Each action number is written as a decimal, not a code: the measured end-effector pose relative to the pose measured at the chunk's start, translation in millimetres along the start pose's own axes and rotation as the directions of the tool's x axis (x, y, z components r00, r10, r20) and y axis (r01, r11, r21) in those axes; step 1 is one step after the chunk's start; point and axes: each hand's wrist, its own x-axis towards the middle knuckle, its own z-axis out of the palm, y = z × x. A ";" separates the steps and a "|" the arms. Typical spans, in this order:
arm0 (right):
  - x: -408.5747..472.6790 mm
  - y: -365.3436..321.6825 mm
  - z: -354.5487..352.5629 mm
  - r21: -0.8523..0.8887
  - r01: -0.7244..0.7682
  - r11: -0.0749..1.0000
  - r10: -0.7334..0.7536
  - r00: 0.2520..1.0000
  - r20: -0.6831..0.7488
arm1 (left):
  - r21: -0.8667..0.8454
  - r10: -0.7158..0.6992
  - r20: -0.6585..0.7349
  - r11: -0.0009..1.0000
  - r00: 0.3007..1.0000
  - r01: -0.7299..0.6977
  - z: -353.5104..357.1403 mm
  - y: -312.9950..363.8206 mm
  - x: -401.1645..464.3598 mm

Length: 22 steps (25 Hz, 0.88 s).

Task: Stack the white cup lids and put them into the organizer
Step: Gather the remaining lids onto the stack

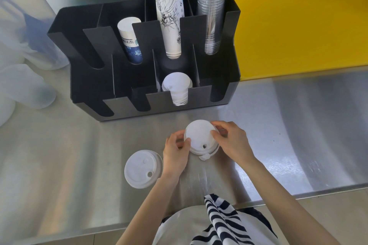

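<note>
A white cup lid (200, 137) with a sip hole and a dangling plug tab is held between both hands just above the steel counter. My left hand (176, 152) pinches its left rim; my right hand (232, 141) grips its right rim. Whether more lids sit under it is hidden. Another white lid (142, 169) lies flat on the counter to the left of my left hand. The black organizer (79, 49) stands behind, with a stack of white lids (177, 87) in its front middle slot.
The organizer's back slots hold a blue-printed paper cup stack (130, 40), a tall white printed cup stack (171, 22) and clear plastic cups (212, 18). A yellow board (298, 26) lies at the right. Translucent plastic containers (23, 83) stand at the left. The counter's front edge (298, 195) runs near my body.
</note>
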 end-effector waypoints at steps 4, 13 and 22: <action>1.0 3.5 1.5 0.004 0.009 1.000 -0.009 1.000 -0.002 | 0.046 0.013 0.006 0.999 1.000 -0.013 2.1 -2.7 3.3; -1.2 11.1 6.8 0.053 0.005 0.999 -0.003 1.000 -0.022 | 0.249 0.102 0.010 0.963 0.995 -0.101 2.2 -1.1 7.6; 0.4 2.7 5.9 -0.134 0.062 0.989 -0.060 0.998 0.016 | 0.377 0.193 0.058 0.904 0.980 -0.200 -10.1 1.5 10.9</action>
